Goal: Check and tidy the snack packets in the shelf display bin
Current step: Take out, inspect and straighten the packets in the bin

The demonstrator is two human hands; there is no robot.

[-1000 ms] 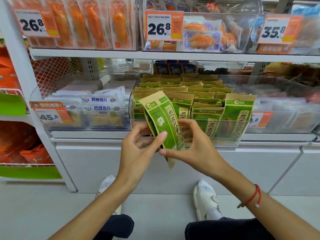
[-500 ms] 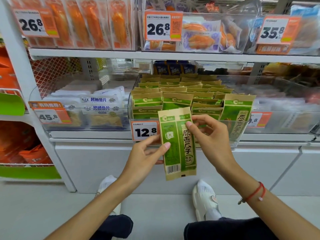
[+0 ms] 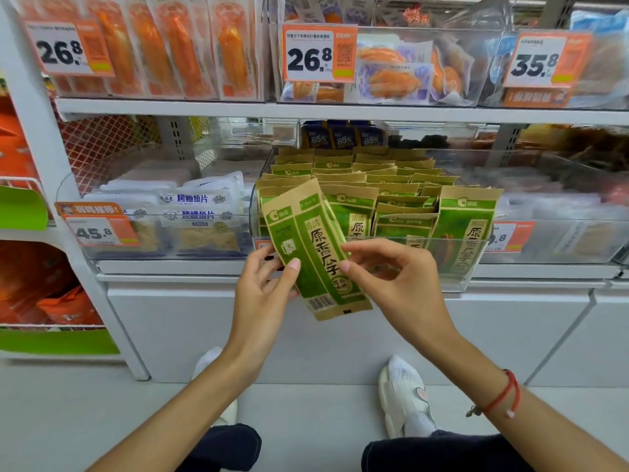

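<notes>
A green-and-tan packet (image 3: 315, 253) was held between both hands in front of the clear bin (image 3: 456, 277), tilted with its top leaning left and its barcode end lowest. The left hand (image 3: 262, 294) gripped the packet's left edge, thumb laid across the front and fingers curled behind. The right hand (image 3: 398, 284) pinched the right edge between thumb and forefinger, the other fingers loosely bent above. A red cord bracelet (image 3: 503, 398) was worn on the right wrist. Behind the held packet, rows of matching packets (image 3: 384, 185) were stood upright in the bin, one taller packet (image 3: 468, 229) propped at the front right corner. White fish-snack bags (image 3: 194, 212) were stacked in the neighbouring bin to the left, above an orange 45.8 tag (image 3: 98, 226). Orange-filled packs (image 3: 177, 46) were ranged along the shelf above, beside a 26.8 tag (image 3: 318, 52). White shoes (image 3: 405, 396) were seen on the pale floor below
</notes>
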